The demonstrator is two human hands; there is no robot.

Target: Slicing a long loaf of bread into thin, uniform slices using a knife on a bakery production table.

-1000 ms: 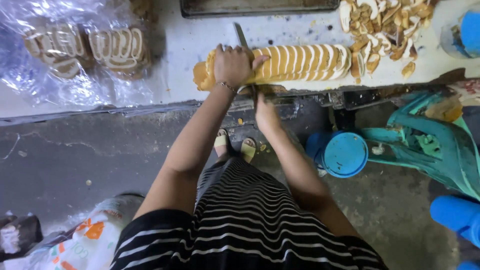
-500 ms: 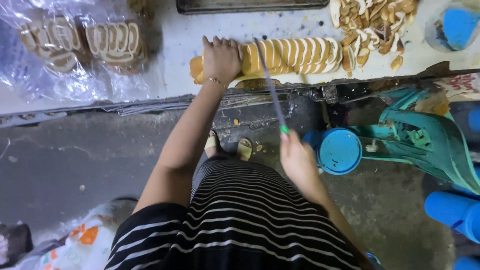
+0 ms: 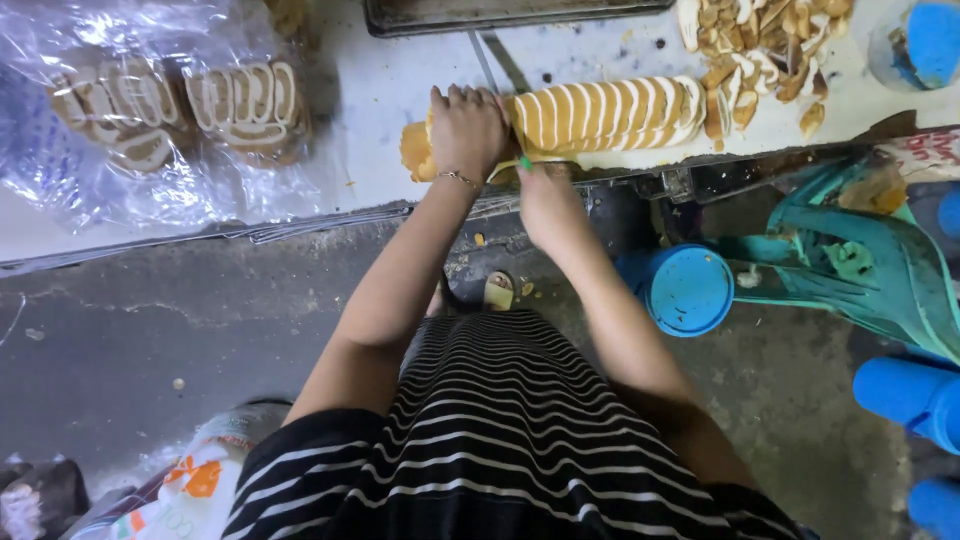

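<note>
R hand (image 3: 545, 195) back at loaf (image 3: 600, 115).

You have a single view, from the camera on the person's head. It looks almost straight down the body, over the striped clothing and both forearms. The worktop (image 3: 380, 150) runs across the top of the frame, far edge cut off, with the floor (image 3: 150, 340) below it. Both hands sit at arm's length, upper centre. No second view shares the scene.

Striped brown-and-cream roll cake (image 3: 600, 112) lying lengthwise on white counter, knife (image 3: 492, 60) blade across it
</note>
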